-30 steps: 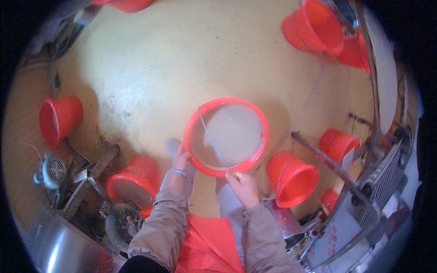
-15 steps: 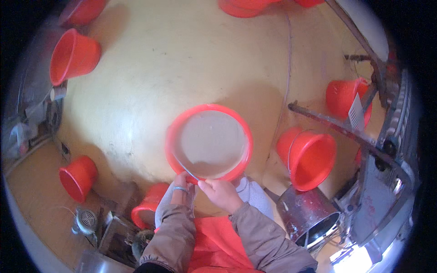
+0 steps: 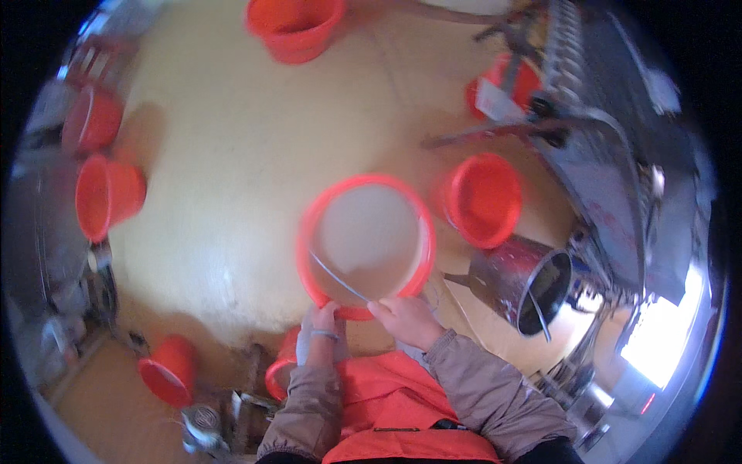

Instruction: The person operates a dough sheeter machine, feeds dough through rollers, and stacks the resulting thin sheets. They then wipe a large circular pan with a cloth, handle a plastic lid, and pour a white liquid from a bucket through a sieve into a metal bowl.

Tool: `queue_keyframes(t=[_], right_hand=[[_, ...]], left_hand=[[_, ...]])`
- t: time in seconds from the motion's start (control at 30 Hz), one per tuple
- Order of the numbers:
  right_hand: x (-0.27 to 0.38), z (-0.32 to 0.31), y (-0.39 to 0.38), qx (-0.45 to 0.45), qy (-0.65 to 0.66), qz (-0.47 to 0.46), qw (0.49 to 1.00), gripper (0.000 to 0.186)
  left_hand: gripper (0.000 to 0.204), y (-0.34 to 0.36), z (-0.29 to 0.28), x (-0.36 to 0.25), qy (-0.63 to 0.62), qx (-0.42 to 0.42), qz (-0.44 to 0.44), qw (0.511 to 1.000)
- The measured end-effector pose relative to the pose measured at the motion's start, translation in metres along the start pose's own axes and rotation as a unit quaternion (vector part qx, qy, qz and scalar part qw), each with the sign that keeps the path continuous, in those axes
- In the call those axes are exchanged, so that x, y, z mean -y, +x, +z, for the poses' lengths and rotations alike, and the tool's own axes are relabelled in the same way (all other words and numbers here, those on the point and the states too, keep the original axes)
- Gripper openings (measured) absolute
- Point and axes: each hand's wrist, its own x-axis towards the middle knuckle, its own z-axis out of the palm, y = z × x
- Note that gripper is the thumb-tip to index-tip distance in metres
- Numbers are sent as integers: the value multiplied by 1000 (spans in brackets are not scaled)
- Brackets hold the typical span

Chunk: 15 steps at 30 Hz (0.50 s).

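A red plastic bucket (image 3: 311,282) is in front of me at the middle of the view. It holds a smooth grey-beige liquid (image 3: 367,232), with the surface well below the rim. A thin wire handle (image 3: 338,276) slants across the near left of its mouth toward my right hand. My left hand (image 3: 322,325) grips the near rim, its fingers partly hidden. To the right of it, my right hand (image 3: 412,319) closes on the near right rim at the end of the wire handle. Both my hands touch the bucket.
Close by on the right are another red bucket (image 3: 485,203) and a dark metal pot (image 3: 510,274), beside metal machinery (image 3: 610,178). More red buckets stand at the far side (image 3: 297,35), far left (image 3: 108,193) and near left (image 3: 171,373). A small motor (image 3: 202,425) lies near left.
My view has swung to the right, so the surroundings have shifted. My hands are farther apart on the rim, and the wire handle now crosses more of the bucket's mouth.
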Motion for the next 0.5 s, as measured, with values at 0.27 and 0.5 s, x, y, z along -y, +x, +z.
queue_keyframes(t=[0.27,0.5], right_hand=[[14,-95,-204,-70,108,50,990,46],[-43,-141,-321,-168,174,6,970,42]], left_hand=[[29,-215,91,-93,-71,76,7,994],[27,-310,173,-106,52,62,-48,996]])
